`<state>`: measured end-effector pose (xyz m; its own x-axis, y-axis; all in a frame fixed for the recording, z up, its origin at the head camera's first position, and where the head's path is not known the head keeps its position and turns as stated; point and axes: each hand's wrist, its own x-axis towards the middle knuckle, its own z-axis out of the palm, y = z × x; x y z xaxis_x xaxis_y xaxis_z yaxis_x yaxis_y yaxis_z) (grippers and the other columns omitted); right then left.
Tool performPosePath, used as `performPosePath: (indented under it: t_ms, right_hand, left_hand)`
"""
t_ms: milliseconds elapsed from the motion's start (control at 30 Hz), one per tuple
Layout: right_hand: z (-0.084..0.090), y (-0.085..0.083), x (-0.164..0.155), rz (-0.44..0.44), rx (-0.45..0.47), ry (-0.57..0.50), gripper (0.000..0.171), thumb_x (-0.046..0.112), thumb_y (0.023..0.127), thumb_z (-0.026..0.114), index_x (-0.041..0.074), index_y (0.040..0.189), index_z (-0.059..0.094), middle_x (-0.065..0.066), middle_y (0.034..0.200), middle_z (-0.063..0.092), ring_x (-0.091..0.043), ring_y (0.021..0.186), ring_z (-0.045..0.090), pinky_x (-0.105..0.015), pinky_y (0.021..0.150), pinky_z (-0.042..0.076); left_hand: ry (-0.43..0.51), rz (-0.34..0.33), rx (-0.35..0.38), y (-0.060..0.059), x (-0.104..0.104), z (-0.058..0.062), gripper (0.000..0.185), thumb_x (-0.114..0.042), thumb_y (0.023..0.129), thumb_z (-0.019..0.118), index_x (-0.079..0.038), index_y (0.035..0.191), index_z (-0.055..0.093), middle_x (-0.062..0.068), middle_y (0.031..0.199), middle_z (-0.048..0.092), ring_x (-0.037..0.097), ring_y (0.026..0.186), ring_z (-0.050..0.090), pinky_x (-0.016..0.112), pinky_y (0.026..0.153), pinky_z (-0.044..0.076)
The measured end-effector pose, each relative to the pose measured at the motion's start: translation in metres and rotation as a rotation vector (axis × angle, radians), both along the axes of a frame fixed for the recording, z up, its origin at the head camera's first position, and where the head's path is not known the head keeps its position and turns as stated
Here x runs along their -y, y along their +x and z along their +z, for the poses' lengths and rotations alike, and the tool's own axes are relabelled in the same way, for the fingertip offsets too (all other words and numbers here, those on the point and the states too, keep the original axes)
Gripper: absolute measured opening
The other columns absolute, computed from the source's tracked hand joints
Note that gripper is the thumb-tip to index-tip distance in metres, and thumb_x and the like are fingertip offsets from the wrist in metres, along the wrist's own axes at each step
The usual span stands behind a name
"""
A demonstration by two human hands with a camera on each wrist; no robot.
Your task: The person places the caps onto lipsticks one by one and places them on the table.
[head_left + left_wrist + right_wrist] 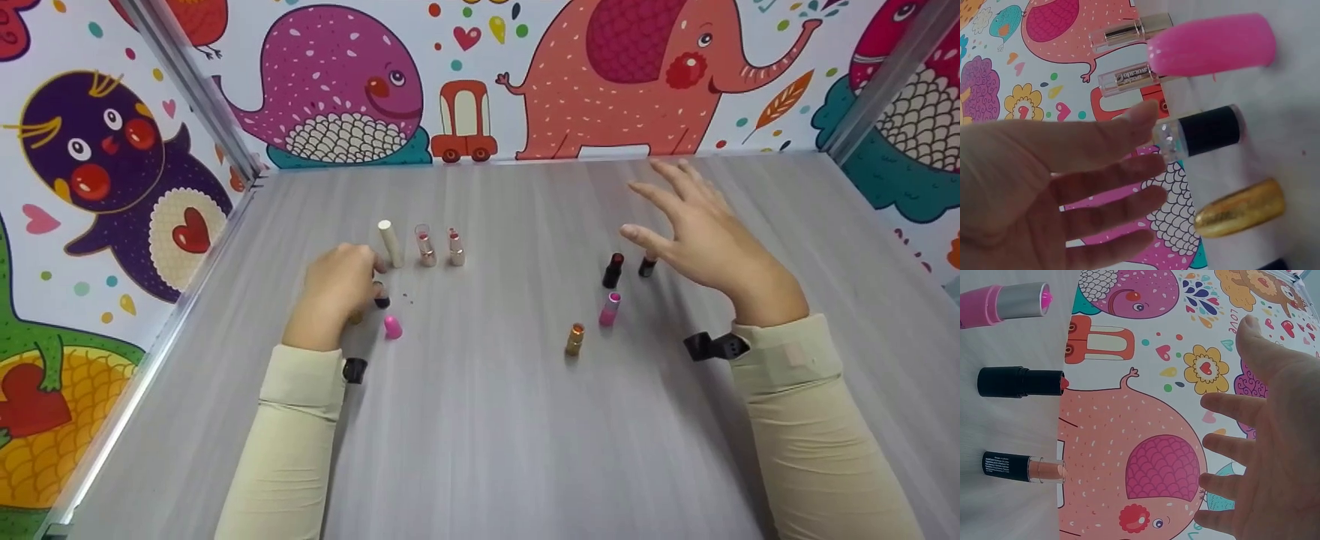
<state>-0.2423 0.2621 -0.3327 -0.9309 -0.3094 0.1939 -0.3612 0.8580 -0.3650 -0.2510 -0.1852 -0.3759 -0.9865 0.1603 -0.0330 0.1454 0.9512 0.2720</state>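
- Nearest on the grey wood-grain surface point(480, 450) stands a gold lipstick point(574, 339), uncapped and upright, well apart from either hand
- Just beyond it a pink lipstick point(609, 308) stands open; both look light, stiff and smooth-sided, so I judge they tip easily and are best pinched low around the barrel, clear of the soft tip
- The left hand point(334, 292) rests low on the surface with fingers relaxed and straight in the wrist view, holding nothing; by its fingertips lie a pink cap point(1211, 45), a black-banded clear cap point(1199, 132) and a gold cap point(1239, 207), all hollow, slick and likely to roll
- The right hand point(701, 236) hovers spread and released above a black lipstick with a red tip point(613, 270) and a smaller dark lipstick point(647, 265), touching neither
- Farther back by the left hand stand a cream capped tube point(391, 244) and two clear-capped lipsticks point(441, 248) in a row
- Behind, cartoon-printed walls point(600, 75) with a whale and an elephant close in the surface on three sides
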Motion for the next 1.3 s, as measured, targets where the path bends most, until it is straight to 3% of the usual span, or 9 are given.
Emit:
performPosePath:
  t_ms: [333, 767, 1300]
  right_hand:
    - [0.0, 0.0, -0.002, -0.003, -0.005, 0.009, 0.073, 0.048, 0.103, 0.067, 0.015, 0.164, 0.044, -0.014, 0.177, 0.018, -0.04, 0.164, 0.002, -0.072, 0.126, 0.007]
    - [0.002, 0.001, -0.004, -0.007, -0.007, -0.004, 0.072, 0.049, 0.103, 0.066, 0.014, 0.163, 0.044, -0.014, 0.176, 0.02, -0.04, 0.164, 0.002, -0.074, 0.125, 0.007]
    - [0.004, 0.005, -0.002, -0.017, 0.01, 0.012, 0.075, 0.05, 0.102, 0.068, 0.018, 0.164, 0.043, -0.014, 0.175, 0.024, -0.041, 0.163, 0.007, -0.075, 0.124, 0.011]
  left_hand:
    - [-0.049, -0.008, -0.034, -0.005, -0.001, -0.006, 0.026, -0.006, 0.094, 0.079, 0.0, 0.12, 0.078, 0.021, 0.116, 0.076, 0.033, 0.089, 0.066, 0.047, 0.074, 0.059]
    - [-0.103, -0.032, -0.102, -0.01, -0.001, -0.013, 0.004, 0.001, 0.087, 0.077, -0.001, 0.089, 0.079, 0.019, 0.095, 0.076, 0.033, 0.077, 0.066, 0.05, 0.068, 0.059]
    - [-0.068, -0.036, -0.095, -0.01, 0.004, -0.016, 0.01, -0.007, 0.088, 0.085, -0.001, 0.094, 0.081, 0.019, 0.099, 0.077, 0.035, 0.084, 0.069, 0.051, 0.076, 0.06]
